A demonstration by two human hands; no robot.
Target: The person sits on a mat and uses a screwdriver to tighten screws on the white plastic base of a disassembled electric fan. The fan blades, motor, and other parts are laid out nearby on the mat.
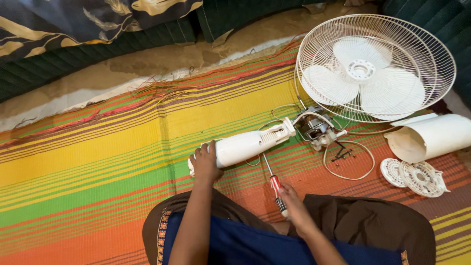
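Note:
My left hand (206, 164) grips the near end of a white fan neck housing (245, 145) that lies on the striped mat. The housing leads to the exposed fan motor (314, 128) with loose white wires. My right hand (294, 206) holds a screwdriver (274, 184) with a red and dark handle by its handle end; its shaft points up toward the housing, tip close under it. Beyond the motor stands the white fan cage with blades (375, 66).
A white curved motor cover (431, 136) lies at right, with round white plastic fan parts (417, 176) below it. The colourful striped mat (98, 167) covers the floor. Dark cushions and patterned fabric (73, 24) line the far edge. My knees fill the bottom.

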